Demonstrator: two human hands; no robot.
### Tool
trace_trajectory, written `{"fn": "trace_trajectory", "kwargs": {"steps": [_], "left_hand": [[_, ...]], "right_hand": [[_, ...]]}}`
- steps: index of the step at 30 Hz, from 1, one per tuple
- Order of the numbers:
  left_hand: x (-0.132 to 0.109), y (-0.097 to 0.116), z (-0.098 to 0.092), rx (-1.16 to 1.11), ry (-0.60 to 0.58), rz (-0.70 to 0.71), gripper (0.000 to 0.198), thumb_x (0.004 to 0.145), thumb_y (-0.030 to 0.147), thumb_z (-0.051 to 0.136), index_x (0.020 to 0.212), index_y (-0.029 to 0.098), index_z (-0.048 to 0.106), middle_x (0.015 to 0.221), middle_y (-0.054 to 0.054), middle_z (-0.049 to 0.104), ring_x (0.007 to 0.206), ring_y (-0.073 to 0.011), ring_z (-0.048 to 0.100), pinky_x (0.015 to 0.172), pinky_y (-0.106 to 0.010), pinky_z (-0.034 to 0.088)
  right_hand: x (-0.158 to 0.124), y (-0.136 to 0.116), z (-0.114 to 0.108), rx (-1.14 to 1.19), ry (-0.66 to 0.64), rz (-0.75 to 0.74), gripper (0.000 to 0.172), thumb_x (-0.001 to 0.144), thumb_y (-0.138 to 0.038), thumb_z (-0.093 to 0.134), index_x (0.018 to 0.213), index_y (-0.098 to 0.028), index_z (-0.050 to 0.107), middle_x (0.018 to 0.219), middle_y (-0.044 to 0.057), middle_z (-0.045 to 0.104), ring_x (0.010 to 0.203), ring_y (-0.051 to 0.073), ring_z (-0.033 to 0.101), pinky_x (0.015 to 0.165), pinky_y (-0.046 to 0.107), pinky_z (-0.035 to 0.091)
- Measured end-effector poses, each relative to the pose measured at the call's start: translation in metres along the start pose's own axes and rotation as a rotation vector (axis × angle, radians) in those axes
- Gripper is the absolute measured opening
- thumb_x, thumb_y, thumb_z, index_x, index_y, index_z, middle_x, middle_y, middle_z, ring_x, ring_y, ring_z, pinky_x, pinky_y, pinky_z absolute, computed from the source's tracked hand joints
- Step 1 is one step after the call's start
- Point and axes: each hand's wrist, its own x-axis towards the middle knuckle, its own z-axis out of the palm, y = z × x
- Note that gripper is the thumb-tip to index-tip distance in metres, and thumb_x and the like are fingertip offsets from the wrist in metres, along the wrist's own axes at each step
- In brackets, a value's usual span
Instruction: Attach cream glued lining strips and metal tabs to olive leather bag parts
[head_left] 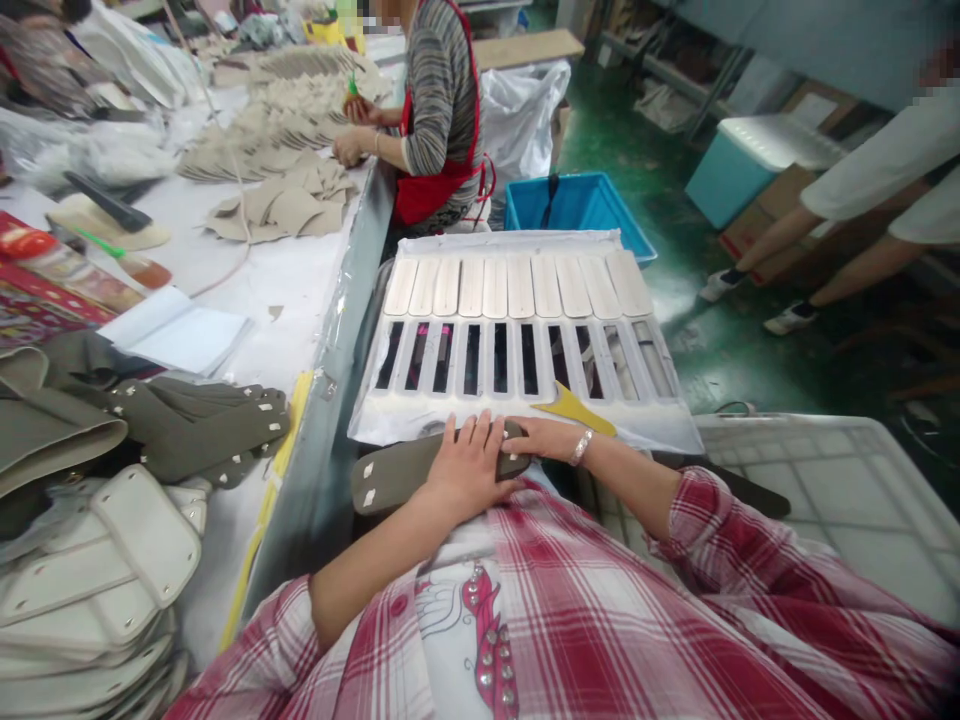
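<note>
Your left hand [469, 470] lies flat and open across an olive sole-shaped piece [394, 478], just in front of your plaid shirt [600, 600]. Your right hand [544, 438] rests its fingers on the piece's far end; neither hand closes around it. Just ahead sits a white slotted tray [517, 375] holding a row of cream strips [517, 285], with a yellow plastic wedge [576, 410] on it near your right hand. Stacked olive pieces [202, 430] lie on the surface [277, 320] to your left.
</note>
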Motion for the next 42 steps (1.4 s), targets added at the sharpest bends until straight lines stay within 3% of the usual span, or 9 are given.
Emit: {"fn": "trace_trajectory", "kwargs": {"steps": [3,7,12,16,20,24,27,33,42], "left_hand": [[-0.001,0.002,-0.001,-0.017,0.027,-0.01,0.083,0.078,0.066,0.042,0.139,0.011,0.026,0.141,-0.018,0.032,0.125,-0.0313,0.032,0.106,-0.05,0.016],[-0.007,0.0,-0.005,-0.034,0.036,-0.005,0.077,0.08,0.055,0.05,0.138,0.011,0.027,0.134,-0.018,0.039,0.119,-0.0302,0.038,0.101,-0.046,0.025],[-0.006,-0.001,-0.007,-0.075,0.056,-0.034,0.076,0.077,0.053,0.055,0.135,0.011,0.031,0.126,-0.016,0.045,0.11,-0.0283,0.043,0.096,-0.042,0.029],[-0.006,0.0,-0.008,-0.091,0.067,-0.036,0.075,0.076,0.052,0.056,0.134,0.011,0.033,0.125,-0.015,0.045,0.108,-0.0276,0.044,0.094,-0.042,0.03],[-0.008,0.0,-0.007,-0.084,0.08,-0.03,0.074,0.077,0.05,0.057,0.134,0.01,0.032,0.125,-0.016,0.046,0.111,-0.0283,0.043,0.095,-0.043,0.03],[-0.012,-0.015,-0.005,-0.177,0.061,0.004,0.087,0.071,0.055,0.06,0.136,0.007,0.027,0.133,-0.018,0.041,0.121,-0.0284,0.038,0.102,-0.042,0.026],[-0.015,-0.031,-0.003,-0.271,0.044,-0.045,0.096,0.063,0.064,0.062,0.133,0.008,0.03,0.134,-0.018,0.041,0.122,-0.0295,0.038,0.102,-0.042,0.027],[-0.011,-0.037,-0.009,-0.388,0.034,-0.091,0.074,0.065,0.054,0.066,0.122,0.015,0.042,0.118,-0.011,0.054,0.108,-0.0279,0.048,0.095,-0.043,0.033],[-0.004,-0.041,-0.008,-0.432,-0.01,-0.07,0.068,0.073,0.048,0.061,0.126,0.012,0.04,0.123,-0.013,0.051,0.113,-0.0269,0.044,0.098,-0.043,0.029]], "right_hand": [[-0.01,0.003,0.01,0.04,0.059,-0.06,0.049,0.081,-0.047,0.049,0.116,-0.013,0.05,0.108,0.007,0.061,0.097,0.02,0.056,0.09,0.037,0.042],[-0.027,0.006,0.027,0.161,0.194,-0.13,0.066,0.076,-0.042,0.06,0.13,-0.013,0.036,0.126,0.013,0.049,0.112,0.023,0.049,0.099,0.041,0.037],[-0.035,0.008,0.04,0.32,0.193,-0.148,0.068,0.075,-0.038,0.062,0.132,-0.014,0.033,0.128,0.014,0.046,0.113,0.022,0.049,0.098,0.041,0.04],[-0.034,0.005,0.049,0.333,0.296,-0.138,0.067,0.075,-0.038,0.062,0.131,-0.015,0.034,0.128,0.014,0.046,0.112,0.022,0.05,0.098,0.041,0.039],[-0.033,0.001,0.055,0.395,0.337,-0.115,0.069,0.072,-0.039,0.064,0.13,-0.015,0.036,0.128,0.013,0.048,0.116,0.023,0.047,0.102,0.041,0.035],[-0.034,-0.004,0.054,0.519,0.296,-0.051,0.068,0.071,-0.039,0.066,0.128,-0.016,0.038,0.127,0.012,0.05,0.116,0.024,0.047,0.103,0.043,0.034],[-0.035,-0.008,0.051,0.461,0.316,0.01,0.062,0.076,-0.04,0.06,0.128,-0.016,0.037,0.127,0.012,0.049,0.116,0.023,0.047,0.102,0.042,0.035],[-0.019,-0.015,0.043,0.246,0.427,0.157,0.042,0.084,-0.043,0.047,0.116,-0.017,0.048,0.116,0.008,0.055,0.108,0.021,0.051,0.099,0.04,0.037],[-0.005,-0.021,0.041,0.193,0.396,0.2,0.04,0.081,-0.036,0.049,0.117,-0.02,0.043,0.114,0.006,0.054,0.103,0.02,0.052,0.094,0.037,0.039]]}}
